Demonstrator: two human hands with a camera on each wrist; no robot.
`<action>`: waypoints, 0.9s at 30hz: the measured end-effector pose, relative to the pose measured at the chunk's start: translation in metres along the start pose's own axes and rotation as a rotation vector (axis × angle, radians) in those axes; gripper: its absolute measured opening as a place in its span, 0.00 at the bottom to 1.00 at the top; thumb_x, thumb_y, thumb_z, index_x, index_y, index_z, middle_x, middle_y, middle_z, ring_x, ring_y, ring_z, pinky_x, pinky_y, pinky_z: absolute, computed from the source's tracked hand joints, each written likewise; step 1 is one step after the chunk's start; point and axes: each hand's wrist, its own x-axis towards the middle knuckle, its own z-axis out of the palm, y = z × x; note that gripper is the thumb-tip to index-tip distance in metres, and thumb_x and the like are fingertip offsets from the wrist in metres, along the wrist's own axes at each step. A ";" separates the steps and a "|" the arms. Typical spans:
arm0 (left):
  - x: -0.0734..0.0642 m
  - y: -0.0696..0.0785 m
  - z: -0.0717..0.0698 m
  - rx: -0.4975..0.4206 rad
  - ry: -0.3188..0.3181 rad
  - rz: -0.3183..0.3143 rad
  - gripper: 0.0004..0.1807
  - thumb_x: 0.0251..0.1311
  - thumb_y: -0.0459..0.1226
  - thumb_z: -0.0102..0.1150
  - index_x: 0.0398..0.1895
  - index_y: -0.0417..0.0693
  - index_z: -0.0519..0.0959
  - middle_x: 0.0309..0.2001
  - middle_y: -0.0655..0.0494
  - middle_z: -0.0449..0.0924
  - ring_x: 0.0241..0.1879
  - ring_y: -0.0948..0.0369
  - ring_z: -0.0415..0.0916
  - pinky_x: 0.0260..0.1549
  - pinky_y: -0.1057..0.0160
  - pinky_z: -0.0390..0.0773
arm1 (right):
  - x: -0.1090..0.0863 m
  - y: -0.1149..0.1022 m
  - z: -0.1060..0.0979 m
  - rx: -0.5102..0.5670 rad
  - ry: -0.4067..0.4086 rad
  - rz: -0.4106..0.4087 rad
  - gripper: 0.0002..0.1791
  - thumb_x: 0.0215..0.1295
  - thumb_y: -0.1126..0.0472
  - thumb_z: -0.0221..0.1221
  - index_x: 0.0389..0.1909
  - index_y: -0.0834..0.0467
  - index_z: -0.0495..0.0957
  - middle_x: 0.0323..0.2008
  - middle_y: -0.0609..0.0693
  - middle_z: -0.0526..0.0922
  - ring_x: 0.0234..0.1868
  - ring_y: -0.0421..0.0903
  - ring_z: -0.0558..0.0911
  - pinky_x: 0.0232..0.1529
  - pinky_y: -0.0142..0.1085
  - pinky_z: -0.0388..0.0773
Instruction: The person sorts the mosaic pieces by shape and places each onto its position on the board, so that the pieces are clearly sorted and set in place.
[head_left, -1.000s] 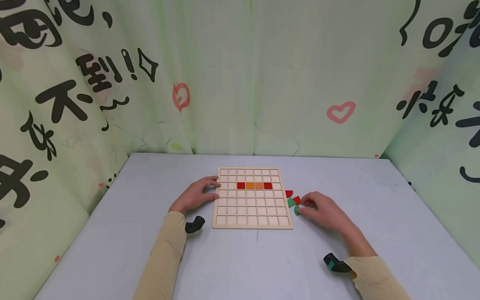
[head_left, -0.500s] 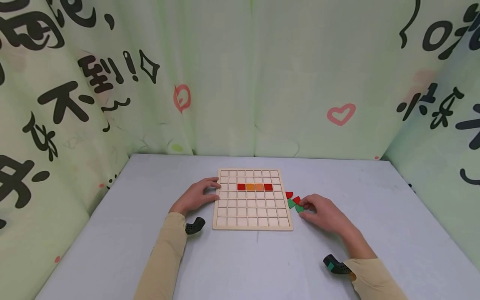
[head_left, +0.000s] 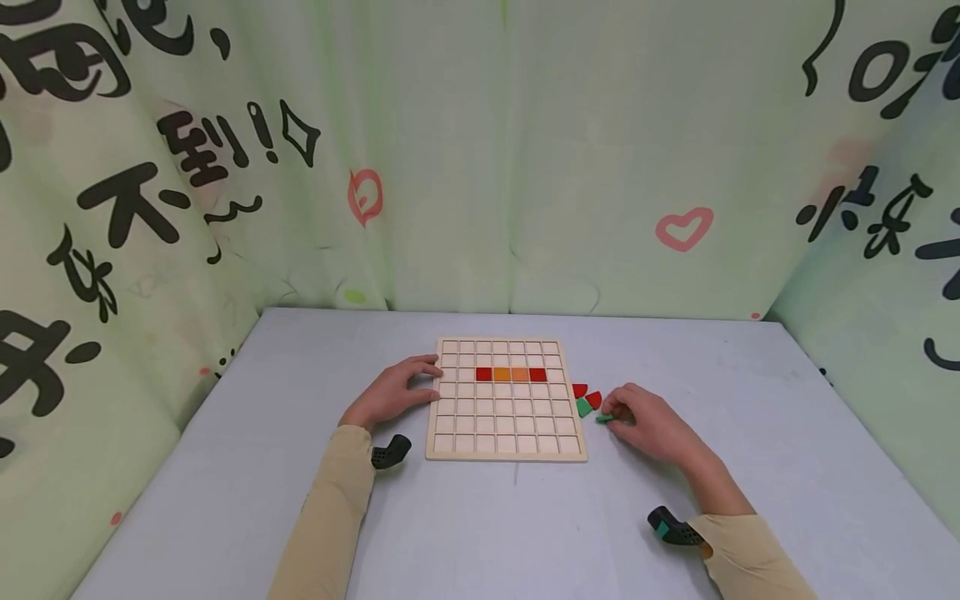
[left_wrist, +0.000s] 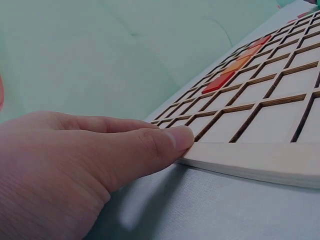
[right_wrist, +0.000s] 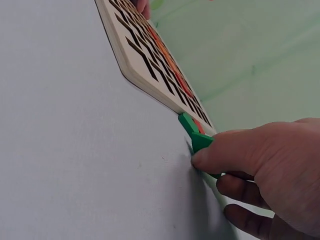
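Right hand (head_left: 648, 423): my thumb and fingertips pinch a green piece (head_left: 604, 419), tilted, right of the wooden board (head_left: 506, 456); whether it touches the table (head_left: 510, 525), I cannot tell.
Green piece handling: probably light, stiff and a little slippery; best held by its thin rim.
Left hand (head_left: 390, 393): thumb and fingers spread apart, touching the board's left edge.
Neighbours: another green piece (head_left: 583, 407) and two red pieces (head_left: 594, 399) crowd the board's side.
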 end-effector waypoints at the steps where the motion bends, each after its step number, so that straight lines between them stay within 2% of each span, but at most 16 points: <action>1: 0.000 0.000 0.000 0.000 0.000 0.000 0.20 0.61 0.42 0.67 0.56 0.48 0.79 0.71 0.54 0.63 0.73 0.52 0.54 0.71 0.51 0.58 | 0.000 0.001 0.000 0.001 -0.009 -0.001 0.09 0.59 0.69 0.64 0.39 0.57 0.79 0.38 0.48 0.77 0.40 0.45 0.76 0.44 0.44 0.79; 7: 0.000 0.000 0.001 0.002 0.006 -0.004 0.20 0.60 0.42 0.67 0.56 0.49 0.79 0.72 0.55 0.63 0.73 0.52 0.54 0.71 0.51 0.58 | -0.001 0.002 -0.003 -0.003 -0.089 -0.009 0.15 0.60 0.59 0.67 0.47 0.58 0.81 0.42 0.48 0.78 0.43 0.46 0.76 0.47 0.45 0.79; 12: 0.000 0.000 0.001 0.000 0.007 -0.006 0.21 0.60 0.42 0.67 0.56 0.49 0.79 0.72 0.55 0.63 0.73 0.52 0.53 0.71 0.51 0.58 | -0.001 0.001 -0.005 0.021 -0.132 -0.014 0.13 0.61 0.61 0.66 0.47 0.57 0.81 0.39 0.45 0.77 0.41 0.44 0.75 0.44 0.41 0.78; 19: 0.000 0.000 0.000 0.003 0.005 -0.004 0.21 0.60 0.42 0.67 0.56 0.49 0.79 0.72 0.55 0.63 0.73 0.53 0.54 0.71 0.52 0.57 | 0.001 -0.003 -0.004 0.037 -0.123 0.011 0.10 0.60 0.61 0.67 0.40 0.58 0.79 0.34 0.45 0.75 0.37 0.44 0.73 0.38 0.36 0.76; 27: 0.000 0.002 0.000 0.009 0.000 -0.007 0.21 0.61 0.41 0.66 0.56 0.47 0.79 0.72 0.53 0.63 0.73 0.52 0.53 0.71 0.52 0.58 | -0.002 -0.004 -0.002 0.040 -0.112 -0.020 0.17 0.60 0.57 0.67 0.50 0.58 0.80 0.38 0.47 0.75 0.38 0.45 0.72 0.37 0.34 0.75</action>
